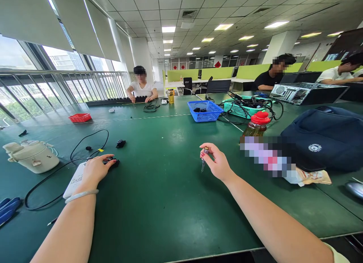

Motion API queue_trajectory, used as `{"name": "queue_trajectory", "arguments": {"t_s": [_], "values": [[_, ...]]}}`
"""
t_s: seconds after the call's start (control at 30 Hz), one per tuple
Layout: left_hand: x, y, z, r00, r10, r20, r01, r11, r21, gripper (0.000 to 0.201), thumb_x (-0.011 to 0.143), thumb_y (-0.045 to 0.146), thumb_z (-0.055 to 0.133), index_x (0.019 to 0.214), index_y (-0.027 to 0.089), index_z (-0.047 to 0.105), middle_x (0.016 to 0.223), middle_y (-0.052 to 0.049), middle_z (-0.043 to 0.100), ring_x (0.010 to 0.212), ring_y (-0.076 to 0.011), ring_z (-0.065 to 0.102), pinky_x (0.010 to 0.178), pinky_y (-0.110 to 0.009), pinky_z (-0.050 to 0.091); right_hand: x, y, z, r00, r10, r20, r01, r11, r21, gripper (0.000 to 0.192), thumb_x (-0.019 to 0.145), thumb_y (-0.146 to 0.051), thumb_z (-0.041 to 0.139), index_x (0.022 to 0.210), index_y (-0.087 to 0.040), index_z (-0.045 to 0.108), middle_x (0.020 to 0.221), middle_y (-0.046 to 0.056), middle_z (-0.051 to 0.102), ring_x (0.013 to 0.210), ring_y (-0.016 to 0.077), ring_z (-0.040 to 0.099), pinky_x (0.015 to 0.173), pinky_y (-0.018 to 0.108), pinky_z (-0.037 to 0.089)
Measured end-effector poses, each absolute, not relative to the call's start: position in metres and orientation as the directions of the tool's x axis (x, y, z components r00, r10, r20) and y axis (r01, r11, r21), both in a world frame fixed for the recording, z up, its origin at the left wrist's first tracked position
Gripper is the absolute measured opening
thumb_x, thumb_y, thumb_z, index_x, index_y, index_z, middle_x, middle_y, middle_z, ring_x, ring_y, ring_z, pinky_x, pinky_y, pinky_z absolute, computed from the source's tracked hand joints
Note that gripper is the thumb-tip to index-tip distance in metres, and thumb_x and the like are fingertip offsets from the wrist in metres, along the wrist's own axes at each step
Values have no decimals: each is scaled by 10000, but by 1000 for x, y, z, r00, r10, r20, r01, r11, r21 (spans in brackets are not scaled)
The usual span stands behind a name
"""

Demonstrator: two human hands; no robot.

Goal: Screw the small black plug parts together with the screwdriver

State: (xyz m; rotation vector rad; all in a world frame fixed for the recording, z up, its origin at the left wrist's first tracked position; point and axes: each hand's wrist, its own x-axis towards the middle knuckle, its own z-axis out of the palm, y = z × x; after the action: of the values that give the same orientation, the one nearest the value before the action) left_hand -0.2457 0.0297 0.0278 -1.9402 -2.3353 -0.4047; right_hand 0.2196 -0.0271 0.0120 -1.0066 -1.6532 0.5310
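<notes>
My left hand (96, 170), a pale bangle at its wrist, lies over a flat white object (74, 181) on the table. Its fingers and thumb close on a small black part (115, 163), mostly hidden beneath them. Above the table's middle, my right hand (217, 163) pinches a small slim object (206, 151) with a brownish-gold top and a thin shiny end pointing down; its exact kind is unclear. Another small black part (120, 143) lies just beyond my left hand. A black cable (34, 187) loops around the white object.
A cream bottle (32, 157) and blue glove (10, 210) lie left. Farther back are a red tray (80, 118), a blue basket (205, 111) and a green basket (238, 110) of cables. A red-lidded bottle (256, 127) and dark bag (326, 138) stand right. Several people sit beyond.
</notes>
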Motion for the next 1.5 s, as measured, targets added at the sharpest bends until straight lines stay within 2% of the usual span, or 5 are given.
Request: {"name": "queue_trajectory", "arguments": {"t_s": [0.33,0.63,0.87,1.07,1.5], "values": [[-242,26,31,-236,940,247,968,205,143,469,885,500,476,1189,224,703,1075,-149,720,1042,-367,633,882,-458,488,219,-29,14,-68,830,554,348,540,-766,198,914,-349,521,1081,-249,561,821,15,621,767,176,617,711,328,537],[-240,26,30,-223,942,251,970,188,155,447,866,507,508,1154,243,725,1037,-134,733,1042,-355,639,892,-443,489,220,-27,11,-61,826,560,343,544,-765,208,915,-368,532,1084,-248,557,822,15,626,767,175,625,697,317,541],[-237,25,29,-184,927,328,983,172,67,469,882,522,459,1154,250,728,1095,-139,711,1078,-368,601,929,-456,467,220,-27,11,-58,824,564,346,546,-763,207,908,-370,543,1074,-247,563,808,12,622,749,170,622,691,317,544],[-243,29,24,-157,940,302,986,164,2,503,892,552,436,1190,253,709,1114,-157,691,1090,-370,581,936,-451,452,220,-27,11,-60,825,562,341,547,-765,211,913,-368,538,1083,-246,560,818,14,621,759,170,621,691,311,544],[-227,21,33,-154,942,298,985,170,-30,434,890,494,490,1178,263,719,1159,-130,683,1130,-370,546,936,-448,450,220,-28,11,-64,823,565,354,548,-758,200,921,-371,527,1077,-253,567,815,15,624,761,174,620,703,323,540]]}}
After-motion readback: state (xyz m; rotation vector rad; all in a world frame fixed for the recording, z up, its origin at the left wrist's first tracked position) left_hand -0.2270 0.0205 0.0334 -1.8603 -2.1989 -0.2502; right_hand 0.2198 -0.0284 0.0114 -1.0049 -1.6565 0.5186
